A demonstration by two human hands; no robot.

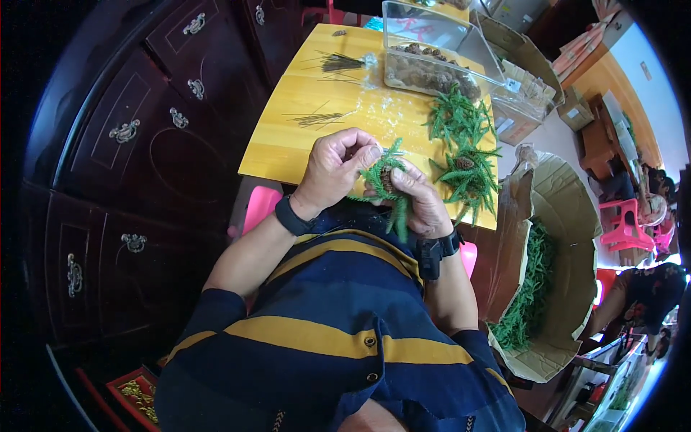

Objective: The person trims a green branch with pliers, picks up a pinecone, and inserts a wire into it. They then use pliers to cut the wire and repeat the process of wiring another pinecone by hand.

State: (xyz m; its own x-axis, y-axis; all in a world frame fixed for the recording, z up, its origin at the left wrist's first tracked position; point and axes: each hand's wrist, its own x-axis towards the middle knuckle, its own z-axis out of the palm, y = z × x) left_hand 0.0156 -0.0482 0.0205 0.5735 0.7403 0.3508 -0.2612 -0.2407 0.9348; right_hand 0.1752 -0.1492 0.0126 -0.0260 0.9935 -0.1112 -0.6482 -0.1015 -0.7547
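Both of my hands meet over the near edge of the yellow table point(288, 147). My right hand point(425, 200) is closed round a green artificial pine sprig point(398, 213), its thumb beside a brown pine cone point(389, 178) set among the needles. My left hand point(337, 167) is closed too, thumb and forefinger pinching at the top of the sprig. What lies between those fingertips is too small to make out. To the right on the table lie more green sprigs point(461, 119), one of them with a pine cone point(466, 163) in it.
A clear plastic bin point(443, 68) of pine cones stands at the table's far right. Thin dark wires point(317, 118) and a wire bundle point(340, 63) lie on the left. An open cardboard box point(568, 266) of greenery stands at right; dark cabinets point(122, 180) line the left.
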